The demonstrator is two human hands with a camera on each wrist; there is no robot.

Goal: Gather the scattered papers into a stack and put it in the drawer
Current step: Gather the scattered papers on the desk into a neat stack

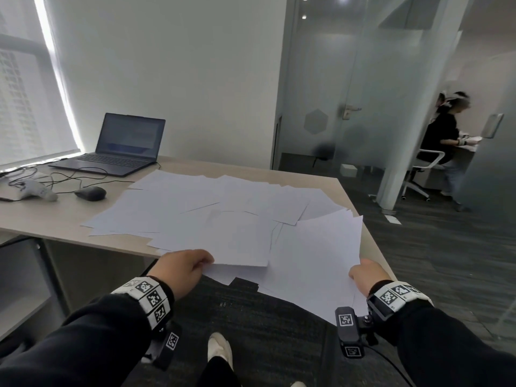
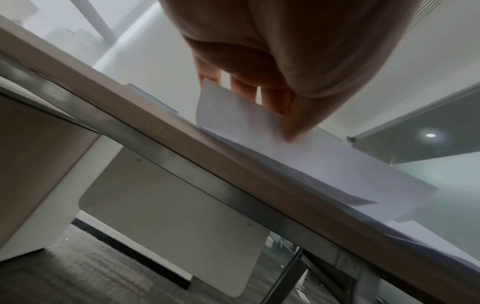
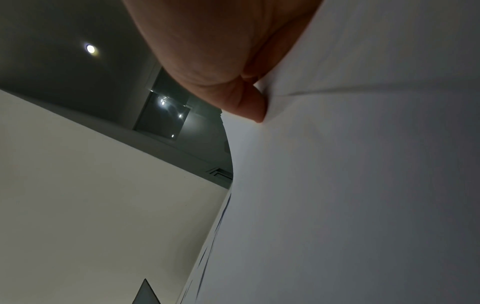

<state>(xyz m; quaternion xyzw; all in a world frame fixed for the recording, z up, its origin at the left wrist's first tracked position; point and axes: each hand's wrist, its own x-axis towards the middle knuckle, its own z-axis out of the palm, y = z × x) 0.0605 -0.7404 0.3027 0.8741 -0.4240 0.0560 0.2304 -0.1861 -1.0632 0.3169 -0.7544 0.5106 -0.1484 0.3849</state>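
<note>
Several white paper sheets (image 1: 201,208) lie scattered and overlapping across the light wooden desk (image 1: 50,216). My left hand (image 1: 183,265) pinches the near corner of one sheet (image 1: 237,247) at the desk's front edge; the left wrist view shows that sheet (image 2: 233,117) between thumb and fingers. My right hand (image 1: 365,276) grips a small bundle of sheets (image 1: 315,261) lifted off the desk's front right corner, its thumb on top. In the right wrist view the bundle (image 3: 350,185) fills the right side. No drawer can be made out.
An open laptop (image 1: 117,145), a black mouse (image 1: 90,193), a white device (image 1: 36,189) and cables sit at the desk's far left. A cabinet (image 2: 33,164) stands under the desk. A glass partition (image 1: 349,107) is on the right; beyond it, a seated person (image 1: 444,135).
</note>
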